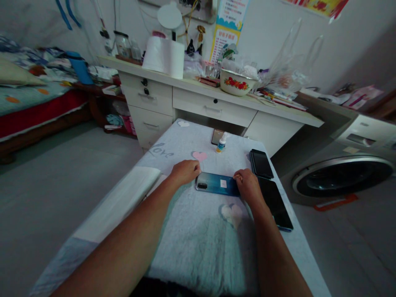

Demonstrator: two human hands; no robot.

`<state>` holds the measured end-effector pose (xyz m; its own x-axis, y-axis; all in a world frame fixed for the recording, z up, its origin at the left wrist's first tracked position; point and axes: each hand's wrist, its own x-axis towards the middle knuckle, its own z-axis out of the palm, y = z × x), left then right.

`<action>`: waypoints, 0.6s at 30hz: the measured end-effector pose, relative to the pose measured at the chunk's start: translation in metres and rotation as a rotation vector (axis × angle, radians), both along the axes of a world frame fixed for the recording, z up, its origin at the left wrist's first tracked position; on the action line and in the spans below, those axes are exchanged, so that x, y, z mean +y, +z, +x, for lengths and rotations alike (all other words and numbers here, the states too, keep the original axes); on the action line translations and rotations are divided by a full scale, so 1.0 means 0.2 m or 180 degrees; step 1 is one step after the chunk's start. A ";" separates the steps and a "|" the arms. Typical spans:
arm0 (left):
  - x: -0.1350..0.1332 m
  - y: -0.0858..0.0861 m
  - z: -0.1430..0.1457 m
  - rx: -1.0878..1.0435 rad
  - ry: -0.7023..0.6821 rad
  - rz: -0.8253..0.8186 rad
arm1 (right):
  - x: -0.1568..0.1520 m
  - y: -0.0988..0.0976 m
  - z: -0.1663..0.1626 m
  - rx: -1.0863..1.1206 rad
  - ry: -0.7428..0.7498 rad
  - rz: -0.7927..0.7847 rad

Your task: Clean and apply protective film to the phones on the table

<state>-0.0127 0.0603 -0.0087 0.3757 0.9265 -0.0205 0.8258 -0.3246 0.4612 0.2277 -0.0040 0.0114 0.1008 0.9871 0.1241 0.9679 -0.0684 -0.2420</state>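
A blue smartphone [213, 187] lies back side up across the cloth-covered table [185, 231], with its camera block to the left and a small white label on its back. My left hand [186, 170] is closed at the phone's upper left corner, fingers pinched against the edge. At the phone's right end my right hand [248, 185] is closed too, thumb and fingers pressed together on the edge. Beyond the phone stands a small white spray bottle [220, 145] with a blue and yellow label, near another phone [217, 136].
To the right lie a dark phone [261, 163] and a black tablet [276, 204]. Folded white cloth or paper [123, 202] covers the table's left side. Behind is a white desk [198, 90] with a floral bowl [237, 81]; a washing machine [349, 161] stands right.
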 end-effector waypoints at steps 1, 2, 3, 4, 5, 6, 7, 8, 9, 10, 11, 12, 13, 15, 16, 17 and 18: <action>0.00 0.00 0.00 -0.0005 0.0001 0.0016 | 0.00 0.01 0.01 0.0038 0.0037 -0.0039; 0.00 -0.01 0.00 -0.0002 -0.0013 0.0018 | -0.01 0.01 0.02 0.0090 0.0085 -0.0095; 0.00 -0.01 0.00 -0.0003 -0.0021 0.0024 | -0.02 0.02 0.03 0.0156 0.0137 -0.0158; 0.00 -0.01 0.00 -0.0009 -0.0007 0.0040 | -0.03 0.03 0.04 0.0233 0.0198 -0.0225; 0.01 -0.01 0.00 -0.0007 -0.0028 0.0031 | -0.04 0.04 0.05 0.0313 0.0261 -0.0296; 0.01 -0.01 0.00 -0.0012 -0.0032 0.0030 | -0.05 0.05 0.07 0.0384 0.0338 -0.0373; 0.01 -0.01 0.00 -0.0009 -0.0028 0.0021 | -0.06 0.06 0.08 0.0453 0.0409 -0.0456; 0.01 -0.01 0.00 -0.0006 -0.0028 0.0017 | -0.08 0.07 0.09 0.0528 0.0468 -0.0575; 0.01 -0.01 0.00 -0.0001 -0.0025 0.0017 | -0.09 0.08 0.09 0.0608 0.0505 -0.0699; 0.01 -0.01 0.01 0.0007 -0.0025 0.0022 | -0.10 0.09 0.10 0.0690 0.0520 -0.0820; 0.01 -0.01 0.01 0.0012 -0.0031 0.0033 | -0.11 0.10 0.10 0.0769 0.0520 -0.0932; 0.01 -0.01 0.01 0.0018 -0.0037 0.0043 | -0.12 0.11 0.10 0.0832 0.0508 -0.1014; 0.01 -0.02 0.01 0.0022 -0.0040 0.0049 | -0.12 0.12 0.11 0.0877 0.0491 -0.1066; 0.01 -0.02 0.01 0.0029 -0.0051 0.0052 | -0.13 0.12 0.11 0.0891 0.0470 -0.1074; 0.01 -0.02 0.01 0.0033 -0.0051 0.0051 | -0.12 0.12 0.11 0.0859 0.0452 -0.1028; 0.01 -0.02 0.01 0.0039 -0.0047 0.0045 | -0.12 0.11 0.11 0.0808 0.0426 -0.0954; 0.01 -0.02 0.01 0.0044 -0.0042 0.0041 | -0.11 0.10 0.11 0.0744 0.0395 -0.0854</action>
<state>-0.0109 0.0632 -0.0134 0.3878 0.9217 -0.0137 0.8276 -0.3415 0.4455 0.2490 -0.0256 0.0323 -0.0265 0.9879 -0.1527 0.8935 -0.0451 -0.4468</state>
